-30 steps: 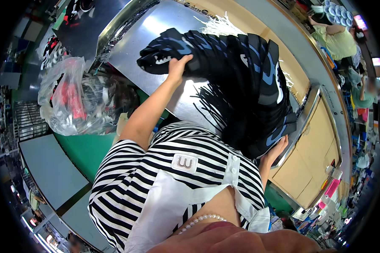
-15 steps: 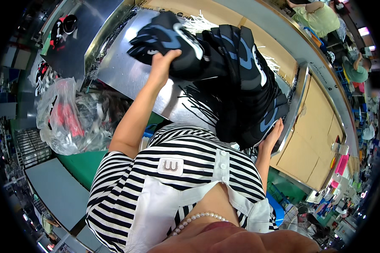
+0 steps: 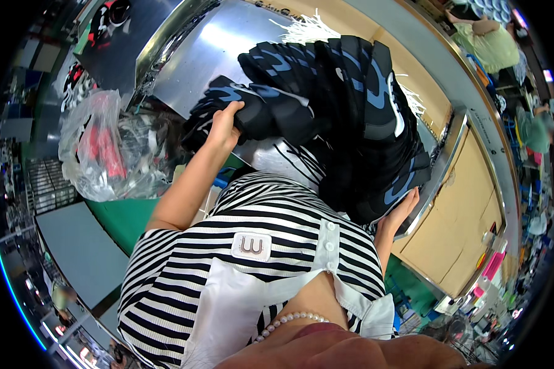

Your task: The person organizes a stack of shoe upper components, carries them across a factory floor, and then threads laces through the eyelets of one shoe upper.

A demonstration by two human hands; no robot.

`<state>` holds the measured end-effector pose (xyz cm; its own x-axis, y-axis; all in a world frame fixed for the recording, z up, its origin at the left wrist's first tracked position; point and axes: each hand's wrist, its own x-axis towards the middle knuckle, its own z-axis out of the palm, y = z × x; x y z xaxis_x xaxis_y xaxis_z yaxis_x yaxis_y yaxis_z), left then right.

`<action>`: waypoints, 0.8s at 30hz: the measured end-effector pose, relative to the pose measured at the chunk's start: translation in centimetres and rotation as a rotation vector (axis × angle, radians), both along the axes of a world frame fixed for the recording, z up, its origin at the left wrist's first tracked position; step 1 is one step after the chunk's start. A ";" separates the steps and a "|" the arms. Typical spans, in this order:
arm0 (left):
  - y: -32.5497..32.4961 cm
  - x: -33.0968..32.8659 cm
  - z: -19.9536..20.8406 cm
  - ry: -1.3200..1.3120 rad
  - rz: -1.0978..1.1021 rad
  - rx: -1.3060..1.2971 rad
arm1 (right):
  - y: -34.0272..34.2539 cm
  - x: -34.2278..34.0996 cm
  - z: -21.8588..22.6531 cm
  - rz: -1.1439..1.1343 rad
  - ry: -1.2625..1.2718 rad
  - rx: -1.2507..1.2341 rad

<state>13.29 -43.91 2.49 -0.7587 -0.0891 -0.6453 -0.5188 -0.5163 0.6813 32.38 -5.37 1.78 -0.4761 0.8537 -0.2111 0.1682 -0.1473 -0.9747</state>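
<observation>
A long curved row of black shoe uppers (image 3: 378, 92) with blue and white curved trim lies bunched across the metal worktop (image 3: 206, 46). At its left end, my left hand (image 3: 226, 125) grips a bundle of the shoe uppers (image 3: 252, 107), its thumb on top and the other fingers mostly hidden. At the near right end, my right hand (image 3: 401, 212) lies along the side of the uppers, its fingers together and partly hidden beneath them. Thin black strips (image 3: 292, 158) lie on the metal between the row and my body.
White strips (image 3: 308, 29) lie behind the row, next to cardboard (image 3: 406, 40). To the left hangs a clear plastic bag (image 3: 92, 147) with red and dark pieces. A raised metal edge (image 3: 434, 178) and a cardboard-covered surface (image 3: 458, 209) are on the right. Other people work at the far right.
My left hand has brought its bundle of shoe uppers down toward me, nearer the row's left part. My right hand stays against the near right end.
</observation>
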 end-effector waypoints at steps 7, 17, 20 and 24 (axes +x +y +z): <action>2.8 1.1 -1.8 -0.184 -0.319 0.065 | -0.1 0.1 -0.5 0.011 0.019 -0.001; 6.9 5.1 -5.9 0.170 -0.683 -0.642 | 0.4 0.2 -1.6 0.001 -0.002 0.022; 8.8 6.3 -7.9 0.338 -0.600 -0.714 | 0.3 0.3 -1.6 0.017 0.003 0.001; 9.8 6.2 -5.6 0.272 -0.460 -0.801 | 0.0 0.2 -0.9 0.026 -0.001 -0.005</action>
<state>19.50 -34.06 -3.11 -0.9440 -0.0834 -0.3192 -0.3268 0.3693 0.8700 32.57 -5.35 0.88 -0.4977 0.8400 -0.2160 0.1725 -0.1482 -0.9738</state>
